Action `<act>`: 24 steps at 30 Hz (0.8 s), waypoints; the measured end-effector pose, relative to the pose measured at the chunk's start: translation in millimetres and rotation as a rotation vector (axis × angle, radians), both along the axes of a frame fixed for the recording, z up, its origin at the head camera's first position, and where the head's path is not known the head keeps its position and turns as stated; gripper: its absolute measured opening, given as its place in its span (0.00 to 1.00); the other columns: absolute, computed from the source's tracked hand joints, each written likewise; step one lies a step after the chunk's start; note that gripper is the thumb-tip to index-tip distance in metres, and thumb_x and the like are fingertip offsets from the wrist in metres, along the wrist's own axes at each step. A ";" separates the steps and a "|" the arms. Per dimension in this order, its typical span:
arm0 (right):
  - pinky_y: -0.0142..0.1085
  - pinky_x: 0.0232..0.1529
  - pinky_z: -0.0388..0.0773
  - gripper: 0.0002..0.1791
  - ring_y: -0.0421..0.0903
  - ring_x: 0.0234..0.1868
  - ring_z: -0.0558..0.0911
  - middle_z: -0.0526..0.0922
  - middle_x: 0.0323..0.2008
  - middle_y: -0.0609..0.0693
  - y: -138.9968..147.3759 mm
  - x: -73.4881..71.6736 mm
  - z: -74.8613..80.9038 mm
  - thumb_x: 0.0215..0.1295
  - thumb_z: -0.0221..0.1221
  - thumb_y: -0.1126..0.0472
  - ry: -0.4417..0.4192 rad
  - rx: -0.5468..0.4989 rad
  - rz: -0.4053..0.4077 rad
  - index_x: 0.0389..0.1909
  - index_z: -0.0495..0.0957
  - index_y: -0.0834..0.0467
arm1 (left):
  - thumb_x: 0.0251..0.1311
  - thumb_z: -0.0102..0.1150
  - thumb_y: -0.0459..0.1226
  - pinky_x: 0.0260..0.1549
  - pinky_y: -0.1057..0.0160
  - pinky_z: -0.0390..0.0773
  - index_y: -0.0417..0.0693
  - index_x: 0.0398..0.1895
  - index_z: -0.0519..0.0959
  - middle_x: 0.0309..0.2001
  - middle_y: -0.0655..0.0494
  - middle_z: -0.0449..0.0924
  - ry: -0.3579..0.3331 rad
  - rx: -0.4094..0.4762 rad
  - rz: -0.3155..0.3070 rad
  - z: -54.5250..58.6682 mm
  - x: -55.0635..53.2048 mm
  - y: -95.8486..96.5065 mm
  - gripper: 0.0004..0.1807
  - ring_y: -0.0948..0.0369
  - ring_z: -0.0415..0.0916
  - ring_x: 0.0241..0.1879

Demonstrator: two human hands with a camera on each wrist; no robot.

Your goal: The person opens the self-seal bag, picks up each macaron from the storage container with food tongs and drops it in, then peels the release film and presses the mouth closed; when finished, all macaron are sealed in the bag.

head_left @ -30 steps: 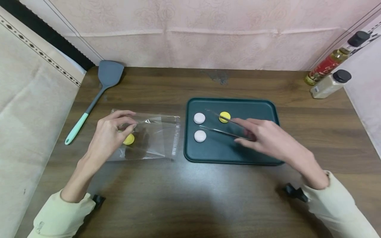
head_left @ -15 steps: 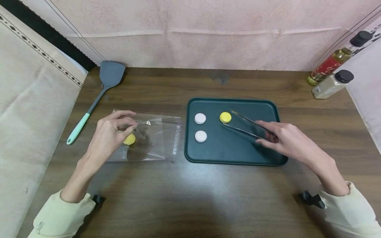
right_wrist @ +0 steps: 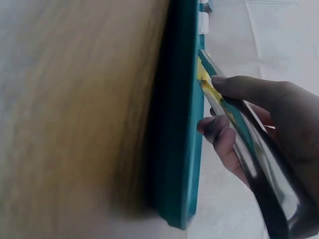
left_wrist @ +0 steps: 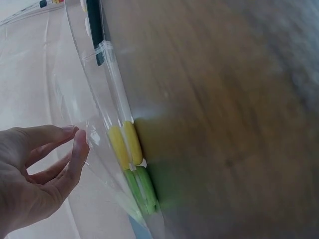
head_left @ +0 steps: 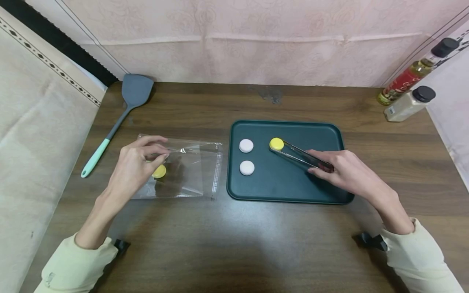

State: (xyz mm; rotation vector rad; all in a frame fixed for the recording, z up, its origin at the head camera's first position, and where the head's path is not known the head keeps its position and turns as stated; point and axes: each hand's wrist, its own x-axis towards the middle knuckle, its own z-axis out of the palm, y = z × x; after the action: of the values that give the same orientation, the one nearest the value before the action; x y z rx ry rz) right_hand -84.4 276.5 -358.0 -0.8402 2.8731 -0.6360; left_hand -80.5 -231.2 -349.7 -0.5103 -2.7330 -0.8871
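Note:
In the head view my left hand (head_left: 133, 169) pinches the upper film of a clear plastic bag (head_left: 190, 171) between thumb and fingertips, lifting it a little. Inside the bag lies a yellow disc (head_left: 159, 171); the left wrist view shows yellow discs (left_wrist: 131, 143) and green discs (left_wrist: 144, 188) there. My right hand (head_left: 351, 175) grips metal tongs (head_left: 325, 165), whose tips stand on either side of a yellow disc (head_left: 276, 143) on the dark green tray (head_left: 293, 189). Two white discs, one farther back (head_left: 246, 145) and one nearer (head_left: 247, 167), lie left of it.
A spatula (head_left: 136, 91) with a mint handle lies at the back left of the wooden table (head_left: 227, 240). An oil bottle (head_left: 403, 81) and a black-capped jar (head_left: 404, 106) stand at the back right. Patterned cloth (head_left: 234, 53) hangs behind.
The tongs have drawn back right from near the white discs, then come in at the yellow disc, their arms now closer together. My left hand keeps its place on the bag.

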 end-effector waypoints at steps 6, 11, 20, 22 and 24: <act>0.29 0.21 0.65 0.25 0.30 0.22 0.68 0.72 0.23 0.38 -4.5 0.1 9.3 0.72 0.73 0.61 -0.017 -0.076 0.022 0.68 0.84 0.61 | 0.63 0.74 0.21 0.38 0.47 0.88 0.34 0.38 0.93 0.56 0.38 0.89 0.005 -0.007 0.005 0.5 -0.8 1.3 0.04 0.45 0.90 0.41; 0.29 0.21 0.65 0.24 0.31 0.22 0.67 0.71 0.24 0.38 -18.1 -0.5 14.8 0.74 0.72 0.59 -0.081 -0.098 0.069 0.68 0.84 0.59 | 0.63 0.74 0.22 0.37 0.45 0.88 0.34 0.38 0.93 0.55 0.37 0.89 0.007 -0.005 0.002 0.0 -0.9 1.5 0.04 0.44 0.90 0.41; 0.29 0.21 0.68 0.25 0.31 0.21 0.69 0.80 0.32 0.44 -61.3 -4.8 15.2 0.77 0.69 0.58 -0.205 -0.140 0.205 0.70 0.82 0.61 | 0.63 0.74 0.21 0.38 0.44 0.88 0.34 0.38 0.93 0.56 0.38 0.89 0.009 -0.008 0.000 0.8 -0.7 1.0 0.04 0.45 0.91 0.40; 0.29 0.21 0.68 0.25 0.31 0.21 0.69 0.80 0.30 0.43 -75.0 -7.7 14.8 0.76 0.69 0.59 -0.208 -0.145 0.257 0.70 0.82 0.62 | 0.63 0.74 0.22 0.38 0.45 0.88 0.34 0.38 0.93 0.56 0.38 0.89 0.009 -0.010 -0.001 0.7 -0.4 0.7 0.04 0.46 0.91 0.40; 0.29 0.21 0.68 0.26 0.31 0.21 0.69 0.79 0.29 0.44 -90.0 -11.4 14.0 0.76 0.69 0.58 -0.207 -0.137 0.302 0.70 0.82 0.63 | 0.63 0.74 0.22 0.37 0.46 0.88 0.34 0.38 0.93 0.56 0.38 0.89 0.010 -0.013 -0.001 0.7 -0.1 0.3 0.04 0.46 0.91 0.41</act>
State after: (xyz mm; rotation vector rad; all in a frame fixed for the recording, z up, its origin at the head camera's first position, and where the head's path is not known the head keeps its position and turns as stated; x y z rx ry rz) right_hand -95.8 186.5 -344.0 -1.1246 2.4746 -0.8322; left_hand -80.6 -230.9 -348.9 -0.5175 -2.7313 -0.8657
